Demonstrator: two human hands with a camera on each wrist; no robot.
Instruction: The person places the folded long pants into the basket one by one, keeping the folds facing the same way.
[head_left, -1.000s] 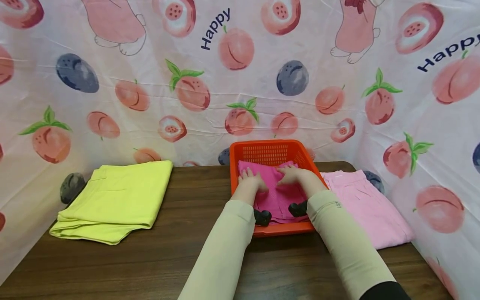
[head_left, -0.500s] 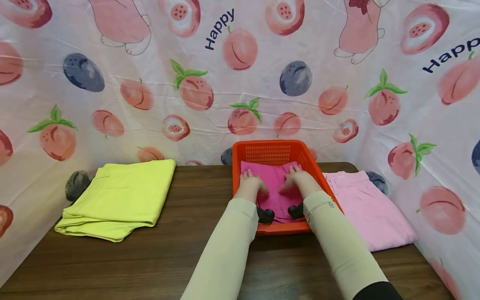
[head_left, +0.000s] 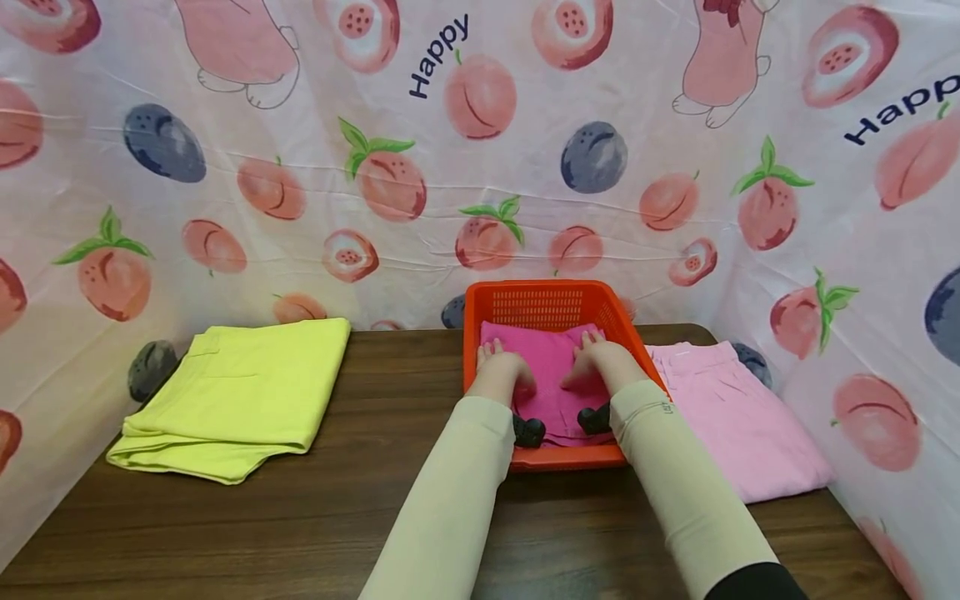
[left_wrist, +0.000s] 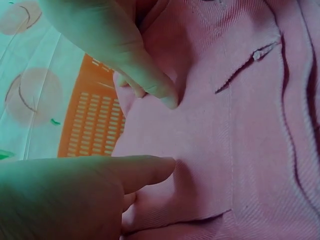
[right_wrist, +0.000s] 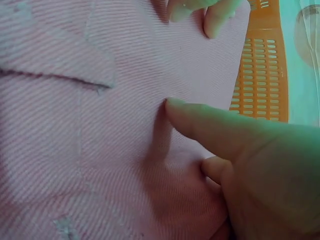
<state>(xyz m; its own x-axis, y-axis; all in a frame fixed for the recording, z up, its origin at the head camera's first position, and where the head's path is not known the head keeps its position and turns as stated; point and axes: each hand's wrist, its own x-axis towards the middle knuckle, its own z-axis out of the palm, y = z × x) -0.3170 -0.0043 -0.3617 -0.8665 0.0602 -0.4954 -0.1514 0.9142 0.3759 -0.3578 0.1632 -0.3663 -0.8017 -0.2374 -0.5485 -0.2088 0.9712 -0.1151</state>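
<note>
Folded magenta trousers (head_left: 551, 354) lie inside an orange-red plastic basket (head_left: 558, 458). My left hand (head_left: 504, 375) rests along their left edge, fingers pointing forward and thumb on the cloth. On the right edge sits my right hand (head_left: 603, 364), its thumb turned inward toward the other thumb. In the left wrist view, the tip of the left thumb (left_wrist: 145, 170) meets the twill fabric; my right hand (left_wrist: 110, 45) shows above. The right wrist view has the right thumb (right_wrist: 210, 125) pressing the cloth, the other right fingers partly hidden at its edge.
A folded yellow garment (head_left: 240, 392) lies on the left of the dark wood table (head_left: 300, 533). Folded light pink trousers (head_left: 738, 425) lie right of the basket. A fruit-printed cloth (head_left: 315, 167) hangs around the back and sides.
My right hand has shifted slightly outward to the right edge of the magenta trousers. The left hand stays nearly in place. The head view has turned slightly left.
</note>
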